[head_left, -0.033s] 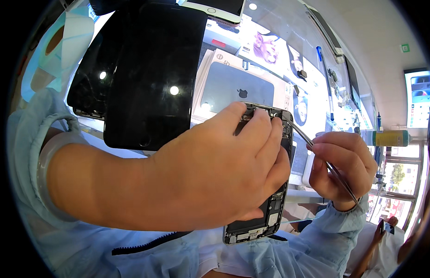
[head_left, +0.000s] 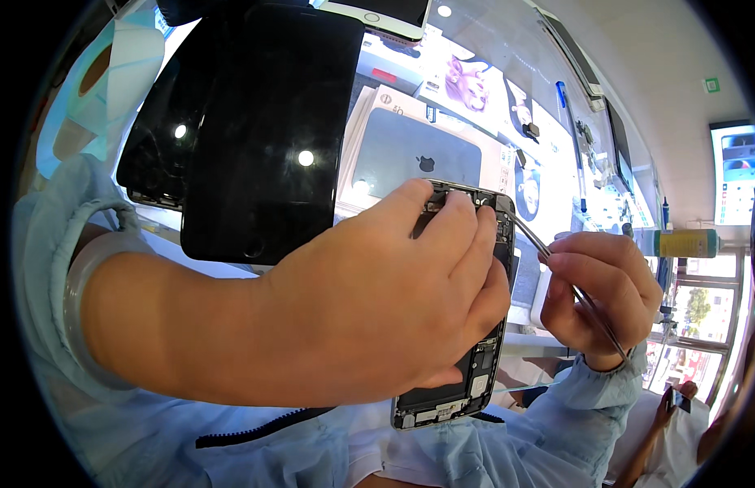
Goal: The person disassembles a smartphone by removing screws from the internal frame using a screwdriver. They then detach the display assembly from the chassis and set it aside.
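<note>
My left hand [head_left: 385,293] lies across an opened phone body [head_left: 450,398], fingers curled over its upper end and thumb near its lower side. The phone's inner parts show along its right edge and bottom; the hand hides the middle. In a pinch grip, my right hand [head_left: 605,289] has metal tweezers [head_left: 587,305] slanting toward the phone's upper right corner. Their tips are close to that corner; I cannot tell whether they touch a part. A black phone screen panel [head_left: 267,146] lies left of the phone, beside my left wrist.
Beyond the phone lies a flat box [head_left: 418,150] with a blue-grey phone picture. A white phone [head_left: 381,16] is at the top, a blue pen [head_left: 571,138] at the right, a green-yellow bottle [head_left: 686,243] farther right. A paper roll [head_left: 133,73] stands far left. Another person's hand [head_left: 666,407] holds a phone.
The tweezers' rear end has shifted very slightly in my right hand. My left hand and the phone have stayed in place.
</note>
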The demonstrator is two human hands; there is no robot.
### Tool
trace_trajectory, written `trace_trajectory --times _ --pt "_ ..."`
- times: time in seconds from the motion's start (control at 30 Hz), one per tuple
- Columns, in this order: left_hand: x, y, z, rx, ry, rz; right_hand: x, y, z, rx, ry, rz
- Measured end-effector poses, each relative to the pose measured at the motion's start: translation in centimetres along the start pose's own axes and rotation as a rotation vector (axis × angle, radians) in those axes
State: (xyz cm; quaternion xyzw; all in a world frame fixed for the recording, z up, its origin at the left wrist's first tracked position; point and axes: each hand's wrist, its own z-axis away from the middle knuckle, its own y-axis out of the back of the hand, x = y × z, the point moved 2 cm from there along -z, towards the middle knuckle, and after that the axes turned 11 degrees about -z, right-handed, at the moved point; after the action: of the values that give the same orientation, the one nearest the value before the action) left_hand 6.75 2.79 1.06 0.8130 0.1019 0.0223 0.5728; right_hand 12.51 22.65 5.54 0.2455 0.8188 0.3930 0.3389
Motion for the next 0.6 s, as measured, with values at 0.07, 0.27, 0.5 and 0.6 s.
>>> trace_trajectory --times 0.07,0.27,0.5,0.6 --pt "0.03 -0.04 0.0 0.001 0.002 0.002 -0.15 -0.06 -0.03 -0.019 -0.015 -0.005" --pt "0.04 0.04 -0.13 -0.005 0.01 -0.018 -0.12 -0.27 0.06 -0.056 -0.012 0.001" --pt "0.04 -0.11 -0.23 0.002 0.012 -0.013 0.21 -0.47 -0.01 -0.044 0.067 -0.003" --pt "0.03 -0.09 -0.24 -0.007 0.013 -0.007 0.44 -0.58 0.03 -0.051 0.117 -0.002"
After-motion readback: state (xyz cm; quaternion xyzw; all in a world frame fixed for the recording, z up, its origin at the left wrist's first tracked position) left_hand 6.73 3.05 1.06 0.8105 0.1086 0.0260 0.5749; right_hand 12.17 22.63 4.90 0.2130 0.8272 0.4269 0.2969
